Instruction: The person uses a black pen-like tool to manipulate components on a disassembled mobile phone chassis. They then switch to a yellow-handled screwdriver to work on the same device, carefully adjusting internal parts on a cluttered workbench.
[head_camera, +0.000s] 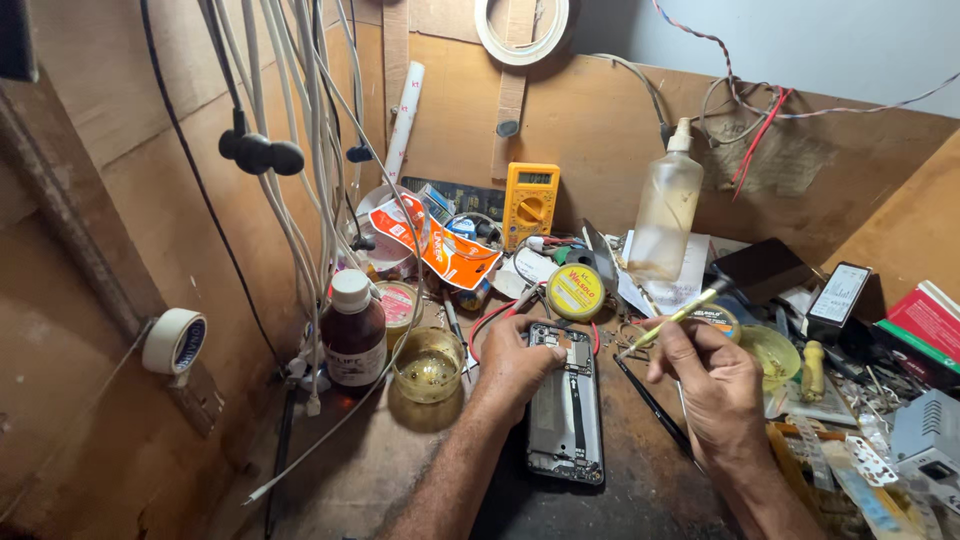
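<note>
While our left hand (515, 365) pressed its fingers on the top of an opened phone (566, 405), back cover off and dark innards bare, our right hand (712, 385) pinched a thin brush (672, 322) just above it. The phone lay flat mid-bench on a stained wooden worktop (400, 455), cluttered with a yellow multimeter (530, 203), a brown bottle (353, 330) and hanging cables (300, 150).

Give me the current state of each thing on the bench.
Phone: back off, lying flat, insides showing.
Left hand: resting on the phone's top end.
Right hand: holding a brush, tip raised off the phone.
Brown bottle: capped, upright.
Glass cup: uncovered, upright.
Spray bottle: upright.
</note>
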